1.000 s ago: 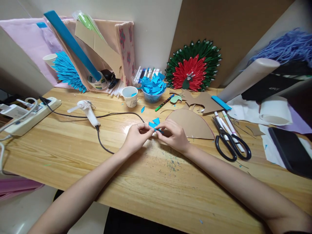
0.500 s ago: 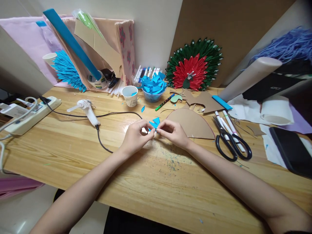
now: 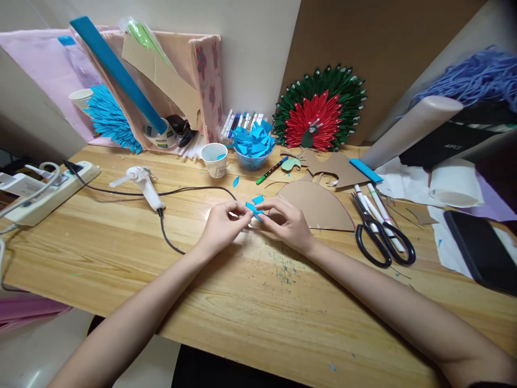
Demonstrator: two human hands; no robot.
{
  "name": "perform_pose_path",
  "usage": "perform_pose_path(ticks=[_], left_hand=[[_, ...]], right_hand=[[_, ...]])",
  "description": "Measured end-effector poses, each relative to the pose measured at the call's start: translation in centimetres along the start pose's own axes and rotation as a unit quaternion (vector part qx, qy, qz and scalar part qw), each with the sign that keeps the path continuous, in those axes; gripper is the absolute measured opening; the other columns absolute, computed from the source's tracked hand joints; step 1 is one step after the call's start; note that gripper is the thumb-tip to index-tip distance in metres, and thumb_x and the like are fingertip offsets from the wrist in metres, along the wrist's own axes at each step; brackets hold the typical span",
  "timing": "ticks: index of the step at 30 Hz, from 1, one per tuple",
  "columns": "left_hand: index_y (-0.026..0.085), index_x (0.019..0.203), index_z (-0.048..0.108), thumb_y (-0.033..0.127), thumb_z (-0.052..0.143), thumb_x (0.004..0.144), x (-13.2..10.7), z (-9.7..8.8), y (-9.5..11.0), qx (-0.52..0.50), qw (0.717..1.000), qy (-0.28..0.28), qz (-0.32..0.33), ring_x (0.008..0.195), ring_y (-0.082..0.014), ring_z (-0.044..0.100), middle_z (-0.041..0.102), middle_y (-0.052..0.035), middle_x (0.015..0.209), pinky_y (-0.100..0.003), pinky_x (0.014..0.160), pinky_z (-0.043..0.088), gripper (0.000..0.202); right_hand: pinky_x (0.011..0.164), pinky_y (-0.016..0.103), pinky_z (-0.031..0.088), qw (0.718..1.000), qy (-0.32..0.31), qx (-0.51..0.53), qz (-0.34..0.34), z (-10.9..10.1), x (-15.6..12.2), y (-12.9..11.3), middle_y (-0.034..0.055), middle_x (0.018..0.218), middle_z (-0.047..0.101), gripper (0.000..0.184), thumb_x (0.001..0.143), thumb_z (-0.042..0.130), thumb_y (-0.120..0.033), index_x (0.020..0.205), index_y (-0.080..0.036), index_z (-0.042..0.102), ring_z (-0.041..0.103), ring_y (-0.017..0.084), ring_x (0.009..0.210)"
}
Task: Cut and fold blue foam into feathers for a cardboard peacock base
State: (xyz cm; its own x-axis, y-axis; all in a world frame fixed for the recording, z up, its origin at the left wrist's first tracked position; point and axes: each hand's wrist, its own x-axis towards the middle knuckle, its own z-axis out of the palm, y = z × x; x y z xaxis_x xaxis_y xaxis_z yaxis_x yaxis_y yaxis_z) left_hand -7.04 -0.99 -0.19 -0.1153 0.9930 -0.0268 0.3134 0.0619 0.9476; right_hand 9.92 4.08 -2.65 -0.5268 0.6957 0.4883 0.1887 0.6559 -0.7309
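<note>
My left hand and my right hand meet over the middle of the wooden table. Both pinch a small blue paper piece between their fingertips, just above the tabletop. Another loose blue piece lies right behind them. A brown cardboard half-circle lies flat just right of my right hand.
Black scissors and white markers lie to the right, a dark phone beyond. A glue gun with its cord, a power strip, a paper cup, a bowl of blue pieces and a red-green paper peacock stand behind.
The fingertips of both hands have shifted slightly on the blue piece, which has turned a little between them. The arms stay in place.
</note>
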Motion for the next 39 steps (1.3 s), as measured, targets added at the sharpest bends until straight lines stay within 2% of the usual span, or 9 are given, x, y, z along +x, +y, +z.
perform_pose_path(ticks=[3, 7, 10, 15, 19, 21, 25, 31, 39], left_hand=[[0.013, 0.069, 0.064, 0.034, 0.061, 0.074, -0.1, 0.4, -0.4, -0.027, 0.999, -0.02, 0.007, 0.057, -0.0106, 0.056, 0.063, -0.0021, 0.067, -0.021, 0.054, 0.045, 0.022], [0.013, 0.075, 0.065, 0.035, 0.062, 0.074, 0.1, 0.6, -0.7, -0.057, 0.998, -0.037, 0.005, 0.061, -0.0119, 0.058, 0.066, -0.0032, 0.072, -0.023, 0.057, 0.048, 0.022], [0.014, 0.077, 0.067, 0.034, 0.062, 0.075, 0.2, 0.5, -0.9, -0.043, 0.998, -0.035, 0.026, 0.066, -0.0128, 0.06, 0.068, -0.0036, 0.076, -0.023, 0.061, 0.048, 0.021], [0.016, 0.079, 0.067, 0.032, 0.059, 0.08, 0.1, 0.2, -0.9, 0.061, 0.993, -0.008, 0.102, 0.064, -0.0118, 0.057, 0.066, -0.0024, 0.074, -0.023, 0.057, 0.044, 0.018], [0.017, 0.079, 0.064, 0.026, 0.057, 0.083, -0.1, -0.1, -0.6, 0.167, 0.965, 0.003, 0.2, 0.067, -0.0113, 0.054, 0.062, -0.0011, 0.073, -0.023, 0.059, 0.041, 0.012], [0.017, 0.081, 0.062, 0.026, 0.057, 0.083, -0.2, -0.2, -0.5, 0.191, 0.956, 0.009, 0.221, 0.068, -0.0112, 0.054, 0.061, -0.001, 0.075, -0.023, 0.06, 0.041, 0.01], [0.017, 0.085, 0.061, 0.026, 0.056, 0.083, -0.1, -0.4, -0.6, 0.207, 0.951, 0.016, 0.227, 0.069, -0.0113, 0.054, 0.06, -0.0014, 0.078, -0.023, 0.06, 0.041, 0.01], [0.017, 0.082, 0.061, 0.026, 0.056, 0.083, 0.0, -0.6, -0.5, 0.206, 0.954, -0.012, 0.219, 0.07, -0.0115, 0.053, 0.059, -0.0017, 0.077, -0.022, 0.06, 0.041, 0.01], [0.016, 0.081, 0.06, 0.025, 0.055, 0.081, 0.1, 0.0, -1.0, 0.133, 0.98, -0.034, 0.145, 0.066, -0.0104, 0.053, 0.061, -0.0017, 0.079, -0.022, 0.059, 0.042, 0.01]], right_hand=[[0.075, 0.036, 0.047, 0.998, -0.001, -0.024, -0.05, 0.0, 0.0, 0.0, 0.005, 0.089, 0.068, 0.012, 0.083, 0.058, -0.021, 0.093, -0.022, 0.064, 0.059, 0.018, 0.082], [0.074, 0.036, 0.048, 0.999, 0.007, -0.024, -0.048, 0.1, 0.0, 0.2, 0.0057, 0.087, 0.069, 0.013, 0.084, 0.057, -0.021, 0.094, -0.021, 0.066, 0.061, 0.018, 0.081], [0.074, 0.036, 0.048, 0.999, 0.005, -0.02, -0.04, 0.1, 0.0, 0.3, 0.0059, 0.087, 0.069, 0.014, 0.084, 0.058, -0.022, 0.093, -0.021, 0.068, 0.061, 0.018, 0.081], [0.074, 0.035, 0.048, 0.999, 0.007, -0.021, -0.038, 0.1, 0.0, 0.3, 0.0056, 0.086, 0.069, 0.014, 0.084, 0.057, -0.021, 0.093, -0.021, 0.068, 0.061, 0.018, 0.08], [0.072, 0.033, 0.048, 0.999, 0.004, -0.024, -0.043, 0.1, 0.0, 0.2, 0.0046, 0.083, 0.069, 0.014, 0.085, 0.056, -0.018, 0.091, -0.022, 0.068, 0.06, 0.016, 0.077], [0.072, 0.033, 0.047, 0.999, -0.001, -0.025, -0.041, 0.1, 0.1, 0.1, 0.0044, 0.083, 0.069, 0.014, 0.085, 0.055, -0.018, 0.091, -0.022, 0.068, 0.059, 0.016, 0.077], [0.073, 0.033, 0.047, 0.999, -0.014, -0.027, -0.031, 0.2, 0.1, 0.1, 0.0047, 0.084, 0.069, 0.013, 0.085, 0.055, -0.019, 0.089, -0.021, 0.067, 0.059, 0.017, 0.078], [0.075, 0.033, 0.046, 0.999, -0.035, -0.027, -0.019, 0.2, 0.1, -0.2, 0.0047, 0.082, 0.067, 0.013, 0.085, 0.053, -0.019, 0.088, -0.019, 0.066, 0.058, 0.017, 0.078], [0.066, 0.03, 0.044, 0.999, -0.034, 0.001, 0.029, 0.0, 0.3, -0.3, 0.0033, 0.073, 0.062, 0.01, 0.083, 0.053, -0.021, 0.079, -0.019, 0.062, 0.055, 0.016, 0.07]])
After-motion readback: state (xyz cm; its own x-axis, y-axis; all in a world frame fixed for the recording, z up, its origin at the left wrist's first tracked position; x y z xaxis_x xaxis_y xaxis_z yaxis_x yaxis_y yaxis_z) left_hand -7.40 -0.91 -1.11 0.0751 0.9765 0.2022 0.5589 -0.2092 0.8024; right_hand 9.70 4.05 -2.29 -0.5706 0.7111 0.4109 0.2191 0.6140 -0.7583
